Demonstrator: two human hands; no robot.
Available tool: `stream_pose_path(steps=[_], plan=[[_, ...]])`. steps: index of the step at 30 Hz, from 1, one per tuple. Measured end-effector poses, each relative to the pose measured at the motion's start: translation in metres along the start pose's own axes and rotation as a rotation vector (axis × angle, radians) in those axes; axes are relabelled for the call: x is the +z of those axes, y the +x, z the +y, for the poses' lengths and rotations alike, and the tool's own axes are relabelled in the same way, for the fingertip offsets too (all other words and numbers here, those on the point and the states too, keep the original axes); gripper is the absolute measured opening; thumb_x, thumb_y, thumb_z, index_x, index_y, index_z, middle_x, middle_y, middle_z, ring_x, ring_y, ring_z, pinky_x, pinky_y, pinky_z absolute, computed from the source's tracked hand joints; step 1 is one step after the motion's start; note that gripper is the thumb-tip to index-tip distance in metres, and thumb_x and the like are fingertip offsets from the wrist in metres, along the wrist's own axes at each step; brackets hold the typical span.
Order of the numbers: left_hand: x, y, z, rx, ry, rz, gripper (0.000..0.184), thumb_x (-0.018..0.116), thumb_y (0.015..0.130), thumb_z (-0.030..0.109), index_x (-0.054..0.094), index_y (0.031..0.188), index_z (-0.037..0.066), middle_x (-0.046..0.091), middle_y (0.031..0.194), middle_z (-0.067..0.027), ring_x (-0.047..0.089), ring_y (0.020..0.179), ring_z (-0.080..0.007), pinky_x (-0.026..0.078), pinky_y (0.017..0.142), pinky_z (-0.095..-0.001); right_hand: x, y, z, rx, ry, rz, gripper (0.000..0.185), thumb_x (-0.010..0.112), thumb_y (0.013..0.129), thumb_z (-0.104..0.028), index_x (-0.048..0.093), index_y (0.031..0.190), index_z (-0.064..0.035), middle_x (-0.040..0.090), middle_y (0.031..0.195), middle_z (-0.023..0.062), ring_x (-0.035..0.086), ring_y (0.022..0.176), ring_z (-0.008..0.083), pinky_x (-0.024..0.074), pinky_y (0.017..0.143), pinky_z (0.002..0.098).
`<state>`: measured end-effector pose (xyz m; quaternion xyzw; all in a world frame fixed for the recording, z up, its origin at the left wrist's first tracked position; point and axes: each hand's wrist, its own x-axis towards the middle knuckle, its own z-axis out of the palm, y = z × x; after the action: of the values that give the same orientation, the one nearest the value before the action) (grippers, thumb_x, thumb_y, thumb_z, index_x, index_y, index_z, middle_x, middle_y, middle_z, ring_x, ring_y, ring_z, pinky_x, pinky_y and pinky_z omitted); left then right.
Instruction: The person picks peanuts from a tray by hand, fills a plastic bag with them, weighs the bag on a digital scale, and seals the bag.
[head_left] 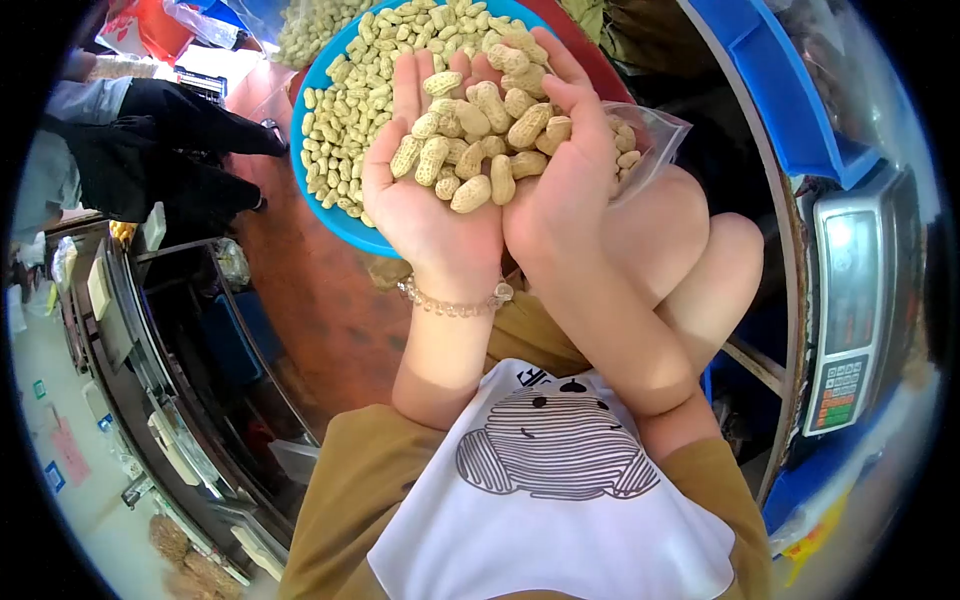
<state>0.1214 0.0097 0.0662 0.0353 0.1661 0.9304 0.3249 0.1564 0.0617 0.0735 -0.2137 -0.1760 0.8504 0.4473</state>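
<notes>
A reddish floor [290, 300] is seen beside a blue basin [362, 235], which is filled with loose peanuts [340, 140]. The left hand [435, 220] and right hand [560, 190] are held together, palms up and cupped, at the near side of the basin. In them a heap of larger-looking peanuts [475, 125] is carried, with the fingers spread beneath. A bracelet [450, 305] is worn on the left wrist. To the right of the basin, more peanuts are held in a clear bag [655, 150]; farther right, a scale [845, 270] is placed. Dark trousers [180, 140] are worn by another person left of the basin.
</notes>
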Motion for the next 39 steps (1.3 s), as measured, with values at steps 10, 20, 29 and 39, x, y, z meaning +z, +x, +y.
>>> stream_pose_path(steps=[10, 20, 29, 39], plan=[[-0.005, 0.012, 0.018, -0.028, 0.081, 0.124, 0.059, 0.044, 0.085, 0.011, 0.037, 0.143, 0.001, 0.040, 0.144, -0.0083, 0.039, 0.133, -0.0295, 0.029, 0.114, -0.0442, -0.002, -0.005, 0.020, -0.021, -0.167, -0.139, 0.058, 0.052, 0.077, 0.006, 0.044, 0.133, -0.0039, 0.052, 0.126, 0.0134, 0.054, 0.113, 0.0204, 0.0460, 0.096, 0.0298], [-0.036, 0.040, 0.024, 0.015, -0.107, 0.117, 0.062, 0.044, 0.083, 0.011, 0.035, 0.144, 0.002, 0.037, 0.147, -0.0085, 0.034, 0.136, -0.0309, 0.026, 0.116, -0.0432, -0.008, 0.030, 0.056, -0.014, -0.244, -0.150, 0.051, 0.053, 0.077, 0.002, 0.049, 0.127, -0.0006, 0.052, 0.121, 0.0124, 0.052, 0.110, 0.0186, 0.0447, 0.095, 0.0295], [-0.082, 0.046, 0.030, -0.068, -0.518, 0.128, 0.056, 0.032, 0.090, 0.018, 0.036, 0.144, 0.007, 0.035, 0.150, -0.0086, 0.027, 0.142, -0.0277, 0.020, 0.118, -0.0433, -0.016, 0.040, 0.074, 0.096, -0.312, -0.126, 0.046, 0.055, 0.080, -0.001, 0.054, 0.126, -0.0014, 0.053, 0.125, 0.0113, 0.053, 0.113, 0.0193, 0.0440, 0.098, 0.0295], [-0.101, 0.059, 0.041, -0.034, -0.601, 0.119, 0.052, 0.032, 0.092, 0.019, 0.039, 0.143, 0.009, 0.039, 0.148, -0.0086, 0.032, 0.139, -0.0303, 0.023, 0.116, -0.0462, -0.042, 0.050, 0.083, -0.016, -0.664, -0.303, 0.019, 0.066, 0.078, -0.011, 0.071, 0.096, -0.0094, 0.051, 0.124, 0.0123, 0.043, 0.125, 0.0239, 0.0352, 0.103, 0.0360]])
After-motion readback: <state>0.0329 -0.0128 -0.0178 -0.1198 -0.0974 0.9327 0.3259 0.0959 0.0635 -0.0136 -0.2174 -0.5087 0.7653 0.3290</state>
